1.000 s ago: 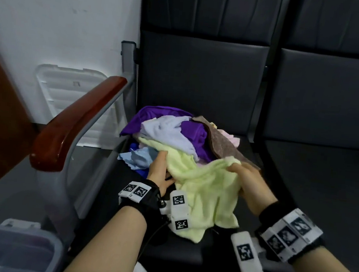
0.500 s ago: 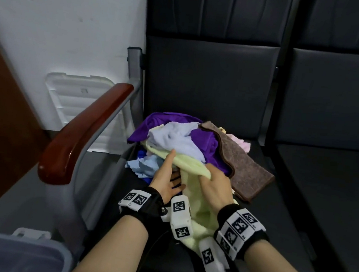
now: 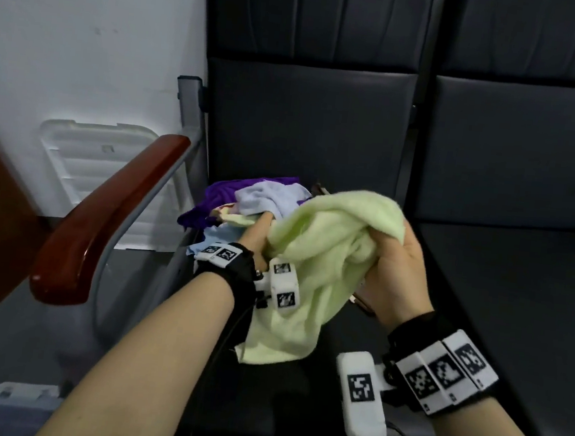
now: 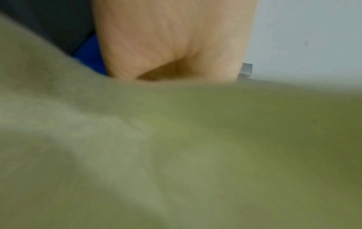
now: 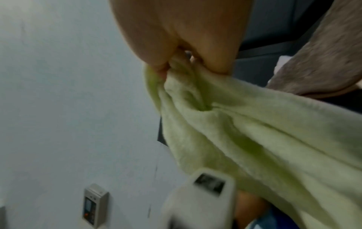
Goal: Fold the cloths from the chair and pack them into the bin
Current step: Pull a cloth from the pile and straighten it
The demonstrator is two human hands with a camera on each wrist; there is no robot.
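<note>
Right hand (image 3: 393,264) is bunching the pale green towel (image 3: 324,257) in curled fingers, left hand (image 3: 253,239) is gripping its other side, can't see how tight. Rest of the cloth pile (image 3: 244,206) is sitting unfolded on the chair (image 3: 295,396), so folding's barely starting.

A pile of cloths (image 3: 255,204) is heaped on the chair seat (image 3: 295,396), right of the armrest (image 3: 108,220); a lid (image 3: 100,162) is leaned against the wall (image 3: 85,36) behind.

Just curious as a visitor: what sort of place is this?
Probably a waiting area or hall: linked dark padded seats with a wooden armrest against a plain white wall. A pile of cloths lies on one seat.
</note>
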